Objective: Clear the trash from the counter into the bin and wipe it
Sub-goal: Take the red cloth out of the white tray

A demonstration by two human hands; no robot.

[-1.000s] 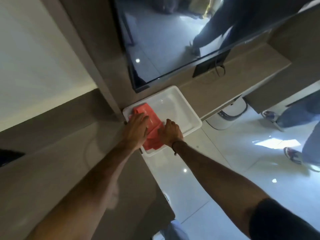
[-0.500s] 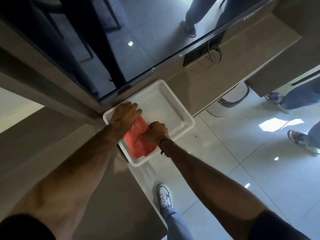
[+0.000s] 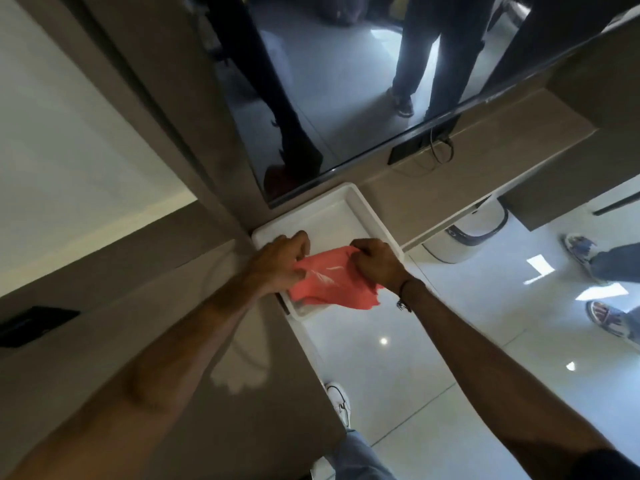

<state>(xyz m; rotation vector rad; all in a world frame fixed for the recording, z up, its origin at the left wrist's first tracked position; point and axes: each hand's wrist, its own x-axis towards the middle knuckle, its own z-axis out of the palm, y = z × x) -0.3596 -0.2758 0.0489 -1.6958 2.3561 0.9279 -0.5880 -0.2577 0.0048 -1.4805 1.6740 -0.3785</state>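
A coral-red cloth (image 3: pixel 330 278) hangs stretched between my two hands just above a white rectangular tray (image 3: pixel 349 216) at the corner of the grey-brown counter (image 3: pixel 450 174). My left hand (image 3: pixel 282 261) pinches the cloth's left edge over the tray's near-left rim. My right hand (image 3: pixel 377 263) is closed on the cloth's right edge, above the tray's right rim. The cloth's lower part droops over the tray's front edge. A white bin with a dark rim (image 3: pixel 467 237) stands on the floor under the counter's right stretch.
A large dark TV screen (image 3: pixel 363 81) stands on the counter right behind the tray, with a black box and cable (image 3: pixel 426 150) beside it. Another person's feet (image 3: pixel 595 282) are on the shiny floor at right. My own white shoe (image 3: pixel 341 403) is below.
The cloth lay flat in the tray under both hands. Now both hands have gripped its edges and lifted and spread it above the tray; the view has shifted too.
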